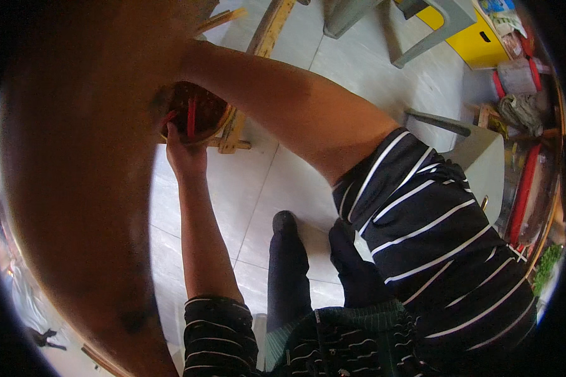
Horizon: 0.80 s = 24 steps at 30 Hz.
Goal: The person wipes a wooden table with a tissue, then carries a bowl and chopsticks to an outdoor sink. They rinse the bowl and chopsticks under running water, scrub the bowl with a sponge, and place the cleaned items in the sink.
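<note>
My left hand (187,153) is at the near edge of a round container (221,123) with dark reddish contents, its thumb up over the rim and its other fingers mostly hidden. Inside the container lies a narrow red strip (191,118); whether it is loose or part of the container, I cannot tell. My right forearm reaches across to the upper left and runs into a large, blurred brown shape (89,188) close to the lens. That shape covers the left side of the view, and my right hand cannot be made out.
Wooden legs and a crossbar (233,141) stand beside the container on grey floor tiles. Grey plastic stools or chairs (476,155) are at the right and top right. Near them are a yellow cabinet (483,45), shelves with bags and red-lidded jars (519,77), and green leaves (547,268).
</note>
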### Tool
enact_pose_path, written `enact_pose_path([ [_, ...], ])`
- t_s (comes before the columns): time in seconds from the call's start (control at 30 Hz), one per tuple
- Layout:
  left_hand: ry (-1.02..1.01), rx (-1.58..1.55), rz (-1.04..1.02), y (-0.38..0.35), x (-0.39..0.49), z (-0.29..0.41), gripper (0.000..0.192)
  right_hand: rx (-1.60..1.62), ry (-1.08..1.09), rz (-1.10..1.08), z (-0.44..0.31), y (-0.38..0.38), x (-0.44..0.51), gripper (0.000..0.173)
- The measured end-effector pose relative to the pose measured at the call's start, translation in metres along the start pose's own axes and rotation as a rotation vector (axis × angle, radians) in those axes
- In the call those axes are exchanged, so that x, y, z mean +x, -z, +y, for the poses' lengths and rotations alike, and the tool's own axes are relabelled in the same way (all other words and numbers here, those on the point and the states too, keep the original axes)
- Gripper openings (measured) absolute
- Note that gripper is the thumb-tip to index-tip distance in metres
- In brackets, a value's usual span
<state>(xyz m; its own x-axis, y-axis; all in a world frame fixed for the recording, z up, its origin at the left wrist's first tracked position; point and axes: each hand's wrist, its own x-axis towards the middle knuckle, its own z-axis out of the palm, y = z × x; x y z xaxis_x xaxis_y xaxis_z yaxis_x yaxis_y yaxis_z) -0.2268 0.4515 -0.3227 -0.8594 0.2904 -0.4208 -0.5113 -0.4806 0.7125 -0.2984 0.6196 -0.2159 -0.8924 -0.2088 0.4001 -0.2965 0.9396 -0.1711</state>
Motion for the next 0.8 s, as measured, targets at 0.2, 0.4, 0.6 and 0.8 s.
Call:
enact_pose_path([
  [0.2, 0.058, -0.102, -0.110, 0.007, 0.014, 0.001, 0.050, -0.011, 0.050, 0.120, 0.013, -0.025, 0.025, 0.014],
  [0.4, 0.120, 0.005, 0.018, 0.017, 0.008, -0.004, 0.057, -0.028, -0.041, 0.058, 0.039, -0.021, 0.005, 0.014],
  [0.6, 0.178, -0.002, -0.106, 0.017, -0.004, -0.004, 0.053, -0.014, -0.160, -0.210, 0.050, -0.029, -0.028, 0.017],
  [0.8, 0.201, -0.011, -0.113, 0.015, -0.012, 0.003, 0.055, 0.180, -0.247, -0.210, 0.033, -0.057, -0.036, 0.024],
])
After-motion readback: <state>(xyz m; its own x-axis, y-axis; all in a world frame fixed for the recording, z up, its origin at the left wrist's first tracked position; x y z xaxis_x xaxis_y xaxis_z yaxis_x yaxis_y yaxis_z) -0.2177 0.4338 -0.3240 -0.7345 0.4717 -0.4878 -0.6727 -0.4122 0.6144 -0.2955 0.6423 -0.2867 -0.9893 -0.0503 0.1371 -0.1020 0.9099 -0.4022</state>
